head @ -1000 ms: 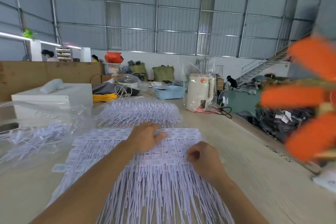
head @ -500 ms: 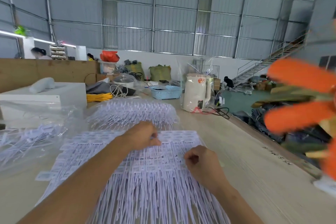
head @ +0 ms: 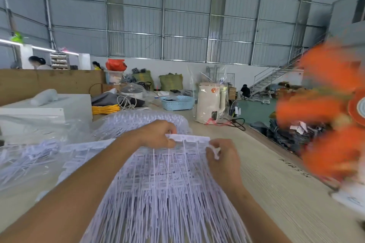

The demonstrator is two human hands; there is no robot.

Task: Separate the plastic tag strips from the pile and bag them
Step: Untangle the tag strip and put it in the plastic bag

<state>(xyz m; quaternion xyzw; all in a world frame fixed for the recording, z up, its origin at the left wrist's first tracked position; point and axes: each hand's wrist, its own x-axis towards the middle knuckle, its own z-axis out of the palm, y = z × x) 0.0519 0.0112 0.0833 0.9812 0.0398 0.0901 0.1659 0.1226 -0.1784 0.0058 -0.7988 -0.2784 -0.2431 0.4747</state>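
Hands pinch one strip (head: 187,138) by its header ends, left hand (head: 158,134) and right hand (head: 221,154), atop the pile (head: 158,193); header runs crosswise, tails trail toward the person, bag (head: 29,156) left of pile.

A tall wall of grey corrugated metal panels (head: 177,16) on steel framing fills twelve o'clock. At two o'clock a metal staircase (head: 276,77) climbs above a green floor (head: 254,110). The pale wood-grain tabletop (head: 276,193) stretches toward one o'clock.
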